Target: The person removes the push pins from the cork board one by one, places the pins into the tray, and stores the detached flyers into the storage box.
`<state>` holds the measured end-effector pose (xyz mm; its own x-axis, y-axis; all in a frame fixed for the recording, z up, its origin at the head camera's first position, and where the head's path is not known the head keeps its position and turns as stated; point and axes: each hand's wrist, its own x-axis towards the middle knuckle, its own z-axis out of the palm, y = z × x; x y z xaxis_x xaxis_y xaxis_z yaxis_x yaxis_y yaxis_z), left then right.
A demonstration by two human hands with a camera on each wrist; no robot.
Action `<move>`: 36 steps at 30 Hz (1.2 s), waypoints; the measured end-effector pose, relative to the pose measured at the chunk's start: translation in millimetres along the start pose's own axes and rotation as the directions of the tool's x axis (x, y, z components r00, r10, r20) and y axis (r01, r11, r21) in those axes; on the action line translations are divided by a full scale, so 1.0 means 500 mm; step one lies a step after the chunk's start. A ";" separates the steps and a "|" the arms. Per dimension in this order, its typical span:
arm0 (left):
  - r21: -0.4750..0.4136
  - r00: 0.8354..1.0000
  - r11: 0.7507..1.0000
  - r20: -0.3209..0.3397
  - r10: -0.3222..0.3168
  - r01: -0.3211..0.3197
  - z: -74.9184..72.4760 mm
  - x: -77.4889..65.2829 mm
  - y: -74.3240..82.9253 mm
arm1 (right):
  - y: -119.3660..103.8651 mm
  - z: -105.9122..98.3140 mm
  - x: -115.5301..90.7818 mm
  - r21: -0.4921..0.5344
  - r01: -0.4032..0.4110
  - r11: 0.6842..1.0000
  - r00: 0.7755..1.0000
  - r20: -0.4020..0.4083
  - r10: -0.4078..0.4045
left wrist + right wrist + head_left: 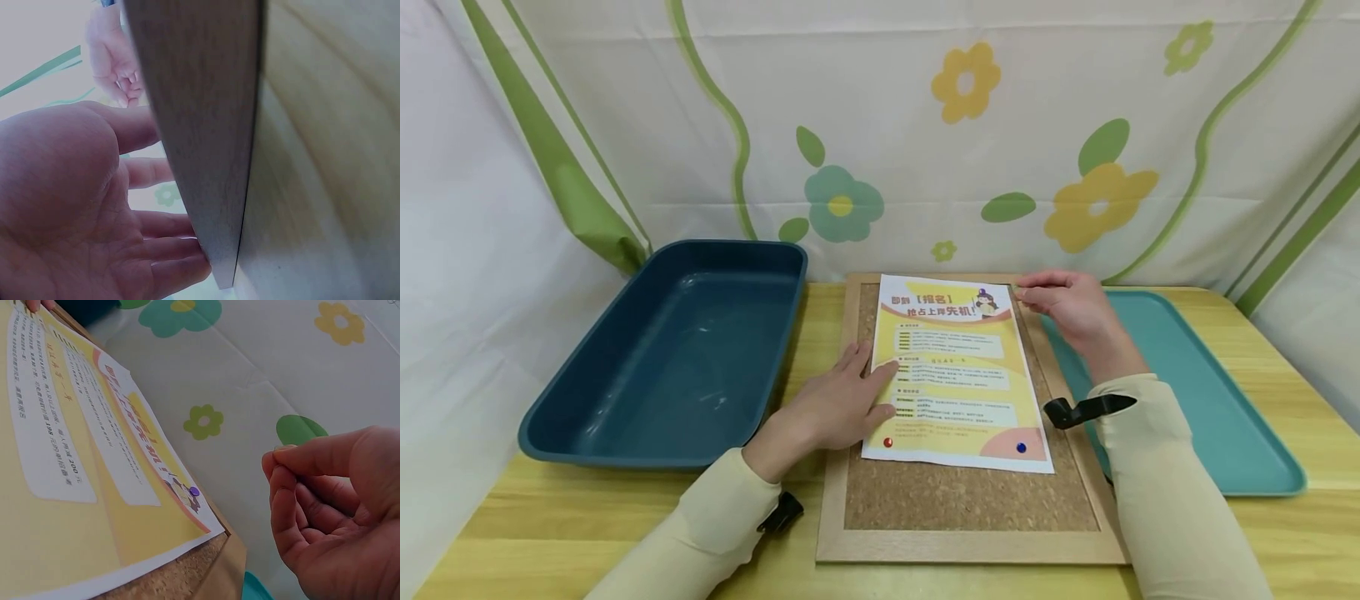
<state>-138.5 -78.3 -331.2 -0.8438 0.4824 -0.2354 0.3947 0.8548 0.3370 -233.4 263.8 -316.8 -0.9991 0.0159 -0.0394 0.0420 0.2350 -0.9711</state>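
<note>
A yellow and white printed sheet (pixel 955 400) lies on a wood-framed cork board (pixel 970 504). A red pushpin (pixel 888 442) and a blue pushpin (pixel 1021 447) sit near its lower corners; a purple pushpin (pixel 194 491) is near the upper right one. My left hand (pixel 838 400) rests spread over the board's left side, thumb and fingers on the sheet's left edge. My right hand (pixel 1067 304) is at the board's upper right corner, fingers curled, thumb and index pinching a tiny greenish thing (pixel 1015 287) mostly hidden by the fingertips.
A deep dark blue tub (pixel 662 375) stands left of the board on the wooden table (pixel 550 517). To the right lies a shallow teal tray (pixel 1210 400), its left side partly behind my right arm. A flowered white curtain (pixel 910 125) hangs behind the board.
</note>
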 end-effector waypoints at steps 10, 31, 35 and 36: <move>-0.006 1.000 1.000 -0.007 0.003 -0.003 0.001 0.001 -0.001 | 0.007 -0.034 0.000 0.158 -0.013 0.987 1.000 -0.005 0.014; -0.001 1.000 1.000 0.001 -0.001 0.001 0.000 -0.001 -0.001 | 0.022 -0.078 0.009 0.247 -0.021 0.969 0.993 -0.111 0.050; -0.008 1.000 1.000 0.000 0.000 0.000 0.000 -0.002 0.001 | 0.028 -0.084 0.009 0.252 -0.029 0.967 0.991 -0.123 0.061; -0.009 1.000 1.000 0.001 0.000 0.001 0.000 -0.001 0.001 | 0.030 -0.085 0.009 0.249 -0.033 0.968 0.990 -0.127 0.066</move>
<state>-137.9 -78.2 -330.9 -0.8436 0.4821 -0.2364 0.3911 0.8533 0.3448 -236.9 308.7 -321.3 -0.9852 0.1548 -0.0736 0.0722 -0.0147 -0.9973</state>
